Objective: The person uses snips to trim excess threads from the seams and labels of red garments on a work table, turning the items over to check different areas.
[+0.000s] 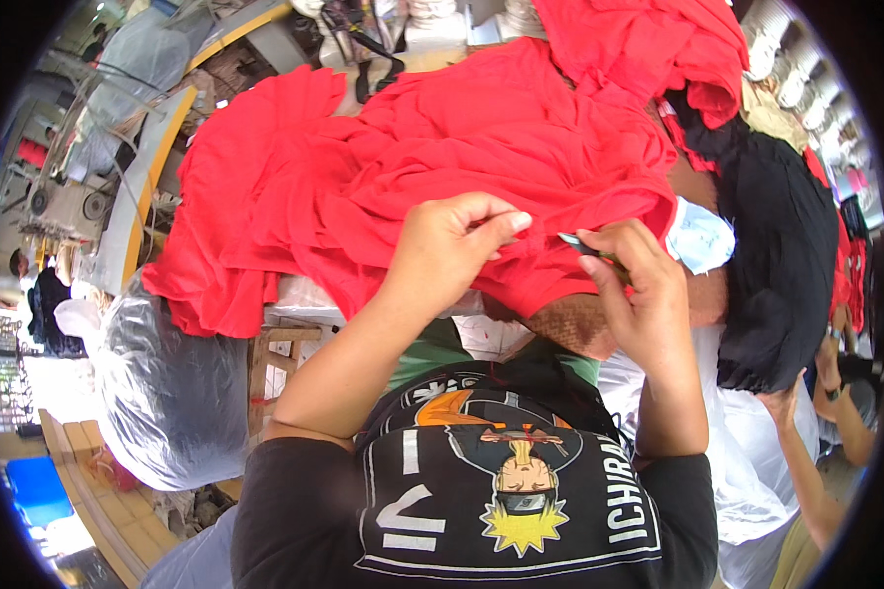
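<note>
A wide heap of red fabric lies in folds in front of me. My left hand is closed in a pinch, thumb against forefinger, over the near part of the fabric. Whatever sits between those fingertips is too small to make out. In my right hand is a pair of small thread snips, the slim blades pointing left toward my left fingertips. The fingers cover most of the snips' body, and the blades lie close to the red fabric.
At right, a black cloth bundle is touched by another person's hand. A pale blue cloth piece lies by the red heap. A plastic-wrapped bundle stands at left, near a yellow-edged table. White thread cones line the back.
</note>
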`<state>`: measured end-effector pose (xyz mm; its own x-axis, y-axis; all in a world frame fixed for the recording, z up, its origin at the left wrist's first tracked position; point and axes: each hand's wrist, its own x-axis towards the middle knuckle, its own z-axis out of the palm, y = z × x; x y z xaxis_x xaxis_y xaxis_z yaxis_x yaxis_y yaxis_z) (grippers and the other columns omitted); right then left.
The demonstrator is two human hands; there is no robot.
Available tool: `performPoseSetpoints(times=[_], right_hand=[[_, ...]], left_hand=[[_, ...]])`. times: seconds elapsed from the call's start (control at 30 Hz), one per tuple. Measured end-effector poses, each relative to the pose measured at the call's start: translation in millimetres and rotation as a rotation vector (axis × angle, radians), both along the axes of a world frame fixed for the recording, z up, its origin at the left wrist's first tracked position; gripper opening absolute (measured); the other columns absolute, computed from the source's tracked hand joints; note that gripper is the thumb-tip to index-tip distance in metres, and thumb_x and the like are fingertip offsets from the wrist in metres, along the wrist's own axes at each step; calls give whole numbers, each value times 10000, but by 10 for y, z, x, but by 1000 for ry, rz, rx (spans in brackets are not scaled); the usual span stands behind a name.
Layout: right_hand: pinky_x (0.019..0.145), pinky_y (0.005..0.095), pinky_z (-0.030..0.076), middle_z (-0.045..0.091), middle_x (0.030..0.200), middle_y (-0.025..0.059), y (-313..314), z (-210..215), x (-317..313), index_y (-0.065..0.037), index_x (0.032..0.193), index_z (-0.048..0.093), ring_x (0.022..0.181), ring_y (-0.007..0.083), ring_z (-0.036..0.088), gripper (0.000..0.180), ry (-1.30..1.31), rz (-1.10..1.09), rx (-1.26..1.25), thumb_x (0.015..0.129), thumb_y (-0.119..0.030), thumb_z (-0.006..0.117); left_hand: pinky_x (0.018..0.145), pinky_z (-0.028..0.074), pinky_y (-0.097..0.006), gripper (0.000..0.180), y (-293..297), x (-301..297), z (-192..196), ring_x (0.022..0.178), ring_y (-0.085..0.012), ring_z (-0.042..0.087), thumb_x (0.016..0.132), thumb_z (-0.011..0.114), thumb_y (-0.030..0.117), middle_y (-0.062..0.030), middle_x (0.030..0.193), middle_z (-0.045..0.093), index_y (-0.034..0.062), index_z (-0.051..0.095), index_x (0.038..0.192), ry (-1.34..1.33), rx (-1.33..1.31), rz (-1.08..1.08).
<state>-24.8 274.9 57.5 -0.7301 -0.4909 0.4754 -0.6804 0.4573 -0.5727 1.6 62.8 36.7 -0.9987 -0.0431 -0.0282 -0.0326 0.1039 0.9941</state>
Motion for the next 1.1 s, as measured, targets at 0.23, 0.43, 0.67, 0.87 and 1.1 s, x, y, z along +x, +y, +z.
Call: performPoseSetpoints(times=[0.23, 0.43, 0.67, 0.87, 1.1], right_hand=[[579, 376, 491, 600, 845, 107, -99, -88, 53, -42, 965, 639, 711, 315, 627, 166, -34, 19, 32, 805, -63, 679], [571, 383, 487, 598, 844, 101, -173, -117, 65, -48, 938, 626, 704, 313, 625, 141, -12, 35, 46, 811, -80, 676], [571, 380, 488, 602, 840, 103, -143, -94, 68, -46, 934, 617, 707, 309, 628, 142, -19, 8, 70, 809, -75, 676], [588, 381, 495, 611, 855, 108, -99, -111, 32, -42, 949, 620, 724, 315, 634, 159, 9, -11, 47, 804, -69, 678], [594, 387, 496, 615, 877, 116, -89, -107, 45, -32, 962, 619, 736, 327, 636, 178, -19, -5, 42, 807, -90, 682]], left_hand=[[670, 511, -206, 202, 8, 24, 56, 811, -66, 641, 924, 650, 220, -23, 934, 707, 32, 690, 988, -61, 46, 14], [651, 500, -198, 191, 7, 55, 46, 800, -68, 647, 920, 656, 214, -29, 979, 708, 41, 689, 993, -46, 26, 24], [617, 464, -180, 177, 26, 51, 37, 789, -79, 657, 925, 648, 206, -23, 955, 705, 44, 690, 980, -10, 48, 23], [669, 463, -199, 182, 10, 35, -2, 787, -72, 633, 926, 646, 190, -33, 962, 706, 23, 693, 982, 88, -3, -2], [728, 488, -228, 184, 33, 21, 36, 795, -70, 600, 919, 650, 162, -61, 951, 715, -3, 696, 988, 152, 62, -15]])
